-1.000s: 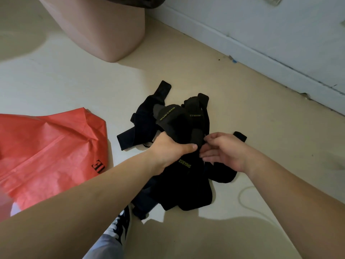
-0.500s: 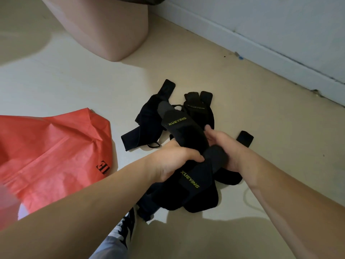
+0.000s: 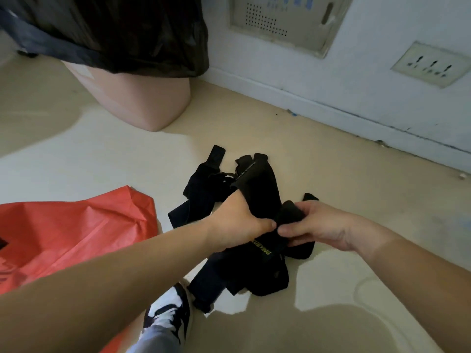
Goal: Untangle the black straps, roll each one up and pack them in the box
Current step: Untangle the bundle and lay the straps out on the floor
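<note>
Yeah so my left hand [image 3: 237, 225] and right hand [image 3: 318, 225] have fingers [image 3: 290, 229] curled round the tangled black fabric straps [image 3: 260, 189] on the beige floor [image 3: 331, 174].

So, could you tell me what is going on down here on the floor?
A person is working over a tangled pile of black straps on the floor. The left hand grips one strap raised above the pile, and the right hand pinches its end, which looks curled over as if starting a roll. The rest lie unrolled. A red bag lies to the left; no box is in view.
</note>
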`<action>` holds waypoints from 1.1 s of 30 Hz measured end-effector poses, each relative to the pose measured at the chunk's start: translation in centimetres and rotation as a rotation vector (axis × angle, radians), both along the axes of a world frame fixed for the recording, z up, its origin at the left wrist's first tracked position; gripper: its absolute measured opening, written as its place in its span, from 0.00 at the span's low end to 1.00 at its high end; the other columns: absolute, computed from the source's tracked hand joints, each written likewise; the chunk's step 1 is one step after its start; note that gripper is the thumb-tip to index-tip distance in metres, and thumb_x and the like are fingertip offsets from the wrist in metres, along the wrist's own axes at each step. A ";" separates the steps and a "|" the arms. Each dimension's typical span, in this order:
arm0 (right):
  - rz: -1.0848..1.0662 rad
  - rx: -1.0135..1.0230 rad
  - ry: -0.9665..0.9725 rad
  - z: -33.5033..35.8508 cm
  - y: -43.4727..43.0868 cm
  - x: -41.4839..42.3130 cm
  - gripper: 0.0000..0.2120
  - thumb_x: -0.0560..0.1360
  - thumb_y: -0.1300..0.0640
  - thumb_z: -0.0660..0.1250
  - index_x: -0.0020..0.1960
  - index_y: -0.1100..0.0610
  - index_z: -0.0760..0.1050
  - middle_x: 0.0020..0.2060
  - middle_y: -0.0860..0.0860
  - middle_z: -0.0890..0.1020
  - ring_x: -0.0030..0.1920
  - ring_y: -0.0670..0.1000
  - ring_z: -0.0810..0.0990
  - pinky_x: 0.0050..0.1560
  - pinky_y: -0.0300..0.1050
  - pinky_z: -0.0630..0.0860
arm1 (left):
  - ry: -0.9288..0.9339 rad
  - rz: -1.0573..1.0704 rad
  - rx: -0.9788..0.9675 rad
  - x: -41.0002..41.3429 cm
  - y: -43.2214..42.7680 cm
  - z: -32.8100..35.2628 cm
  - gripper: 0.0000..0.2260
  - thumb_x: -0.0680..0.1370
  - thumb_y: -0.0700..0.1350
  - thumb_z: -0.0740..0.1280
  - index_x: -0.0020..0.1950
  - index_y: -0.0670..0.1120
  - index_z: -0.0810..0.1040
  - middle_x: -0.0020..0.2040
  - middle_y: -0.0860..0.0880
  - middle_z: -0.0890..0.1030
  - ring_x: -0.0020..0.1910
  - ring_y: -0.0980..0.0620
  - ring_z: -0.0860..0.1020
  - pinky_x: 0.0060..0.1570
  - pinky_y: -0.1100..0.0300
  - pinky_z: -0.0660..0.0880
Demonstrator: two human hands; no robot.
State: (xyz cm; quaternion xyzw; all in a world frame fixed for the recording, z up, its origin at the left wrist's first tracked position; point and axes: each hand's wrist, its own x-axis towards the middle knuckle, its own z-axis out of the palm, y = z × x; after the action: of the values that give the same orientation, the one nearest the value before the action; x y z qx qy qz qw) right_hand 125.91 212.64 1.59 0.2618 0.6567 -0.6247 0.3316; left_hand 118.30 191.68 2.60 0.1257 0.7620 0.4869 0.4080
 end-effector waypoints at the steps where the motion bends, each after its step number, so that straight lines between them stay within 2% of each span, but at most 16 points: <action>1: 0.008 0.044 0.021 1.2 -0.1 0.4 0.14 0.74 0.68 0.78 0.58 0.60 0.84 0.53 0.57 0.89 0.57 0.59 0.88 0.61 0.56 0.84 | -0.006 -0.017 0.009 0.1 0.0 1.2 0.24 0.73 0.42 0.80 0.66 0.50 0.78 0.55 0.51 0.85 0.57 0.53 0.84 0.61 0.49 0.82; 4: 0.024 0.125 0.093 5.7 0.2 1.5 0.11 0.76 0.67 0.76 0.56 0.59 0.82 0.47 0.55 0.89 0.49 0.58 0.89 0.48 0.51 0.87 | -0.137 -0.007 0.136 0.0 0.6 6.5 0.13 0.80 0.49 0.75 0.62 0.48 0.82 0.53 0.50 0.88 0.55 0.51 0.87 0.58 0.50 0.83; 7: -0.007 0.163 0.196 11.2 0.4 3.3 0.07 0.77 0.65 0.75 0.54 0.58 0.81 0.41 0.53 0.88 0.40 0.52 0.87 0.43 0.48 0.86 | -0.320 0.070 0.173 -0.4 1.8 12.0 0.24 0.84 0.64 0.61 0.67 0.45 0.79 0.60 0.44 0.87 0.59 0.44 0.86 0.59 0.42 0.83; 9: -0.075 0.167 0.287 14.5 0.3 4.8 0.07 0.79 0.63 0.74 0.57 0.59 0.82 0.45 0.53 0.88 0.43 0.52 0.86 0.47 0.48 0.84 | -0.304 0.126 0.169 -0.1 2.6 15.3 0.23 0.86 0.61 0.58 0.67 0.44 0.78 0.59 0.43 0.87 0.56 0.43 0.87 0.50 0.44 0.85; 11: -0.182 0.175 0.350 17.0 0.2 6.7 0.08 0.82 0.59 0.71 0.60 0.59 0.82 0.48 0.53 0.88 0.45 0.51 0.86 0.49 0.48 0.83 | -0.242 0.140 0.158 1.0 3.4 18.4 0.17 0.88 0.54 0.60 0.66 0.44 0.77 0.58 0.42 0.85 0.54 0.43 0.86 0.43 0.48 0.86; 14: -0.378 0.282 0.412 19.8 -0.2 9.6 0.10 0.86 0.54 0.66 0.58 0.57 0.84 0.48 0.54 0.88 0.43 0.50 0.85 0.50 0.52 0.84 | -0.069 0.067 0.137 2.3 4.5 21.4 0.12 0.86 0.46 0.65 0.68 0.42 0.78 0.60 0.43 0.85 0.57 0.46 0.85 0.52 0.48 0.86; 17: -0.536 0.382 0.483 22.0 -0.1 12.3 0.11 0.86 0.52 0.67 0.52 0.55 0.86 0.47 0.51 0.89 0.48 0.53 0.86 0.56 0.53 0.83 | 0.048 0.015 0.170 4.3 5.5 24.0 0.15 0.79 0.43 0.75 0.65 0.43 0.82 0.60 0.44 0.86 0.58 0.46 0.86 0.57 0.49 0.84; 19: -0.624 0.408 0.518 23.3 0.3 13.6 0.11 0.85 0.51 0.68 0.51 0.55 0.86 0.50 0.53 0.90 0.54 0.57 0.88 0.63 0.57 0.82 | 0.019 0.004 0.239 6.4 6.0 25.9 0.14 0.80 0.45 0.74 0.64 0.42 0.82 0.57 0.43 0.88 0.57 0.44 0.87 0.55 0.47 0.85; 21: -0.689 0.413 0.557 24.2 0.7 14.7 0.12 0.85 0.51 0.68 0.49 0.55 0.87 0.51 0.54 0.90 0.58 0.58 0.87 0.68 0.62 0.80 | -0.084 0.020 0.304 8.5 6.6 27.4 0.19 0.84 0.57 0.67 0.64 0.43 0.81 0.57 0.42 0.88 0.54 0.40 0.88 0.52 0.44 0.85; 23: -0.729 0.398 0.590 24.6 0.9 15.4 0.12 0.85 0.52 0.68 0.47 0.53 0.87 0.50 0.52 0.90 0.55 0.54 0.88 0.68 0.62 0.80 | -0.172 0.061 0.311 9.9 7.2 28.2 0.26 0.86 0.64 0.57 0.65 0.43 0.80 0.56 0.39 0.88 0.50 0.36 0.88 0.51 0.40 0.85; 24: -0.747 0.387 0.601 24.5 0.9 15.7 0.12 0.85 0.52 0.68 0.47 0.53 0.87 0.49 0.51 0.90 0.54 0.52 0.88 0.67 0.62 0.80 | -0.146 0.096 0.298 10.2 7.5 28.3 0.25 0.87 0.62 0.56 0.65 0.42 0.79 0.55 0.39 0.87 0.49 0.36 0.88 0.50 0.40 0.85; 26: -0.795 0.361 0.619 23.9 0.8 16.0 0.10 0.84 0.52 0.69 0.48 0.50 0.87 0.49 0.49 0.90 0.55 0.51 0.87 0.68 0.61 0.80 | -0.016 0.167 0.250 10.6 7.7 27.8 0.16 0.88 0.53 0.59 0.63 0.42 0.77 0.54 0.40 0.86 0.47 0.39 0.88 0.49 0.42 0.86; 28: -0.806 0.391 0.636 23.2 1.0 16.0 0.11 0.84 0.52 0.69 0.45 0.47 0.87 0.51 0.50 0.90 0.58 0.53 0.87 0.68 0.61 0.80 | 0.098 0.200 0.225 10.7 7.6 26.5 0.10 0.87 0.47 0.62 0.63 0.42 0.77 0.56 0.43 0.84 0.48 0.45 0.87 0.46 0.52 0.87; 30: -0.770 0.465 0.667 22.7 1.3 16.1 0.12 0.84 0.52 0.69 0.44 0.46 0.87 0.46 0.46 0.90 0.53 0.48 0.87 0.64 0.54 0.81 | 0.170 0.189 0.198 10.4 7.5 24.9 0.10 0.86 0.45 0.66 0.64 0.42 0.78 0.53 0.45 0.84 0.48 0.49 0.85 0.38 0.62 0.84; 31: -0.733 0.518 0.689 22.9 1.4 16.1 0.12 0.84 0.53 0.69 0.44 0.45 0.87 0.42 0.42 0.89 0.48 0.43 0.86 0.60 0.47 0.80 | 0.215 0.190 0.176 10.1 7.5 24.5 0.08 0.85 0.45 0.67 0.62 0.43 0.78 0.51 0.47 0.84 0.48 0.50 0.84 0.39 0.62 0.83; 33: -0.645 0.643 0.728 23.3 1.7 16.1 0.12 0.84 0.52 0.68 0.46 0.42 0.86 0.41 0.36 0.87 0.44 0.38 0.84 0.52 0.41 0.77 | 0.264 0.223 0.180 8.8 7.9 23.9 0.06 0.84 0.43 0.70 0.60 0.47 0.78 0.50 0.50 0.83 0.51 0.51 0.83 0.49 0.58 0.82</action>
State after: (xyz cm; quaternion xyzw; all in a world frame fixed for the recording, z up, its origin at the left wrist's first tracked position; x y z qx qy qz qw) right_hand 142.00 214.34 24.87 0.3044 0.7722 -0.5130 -0.2187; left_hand 127.12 199.60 26.49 0.1393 0.7714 0.5746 0.2353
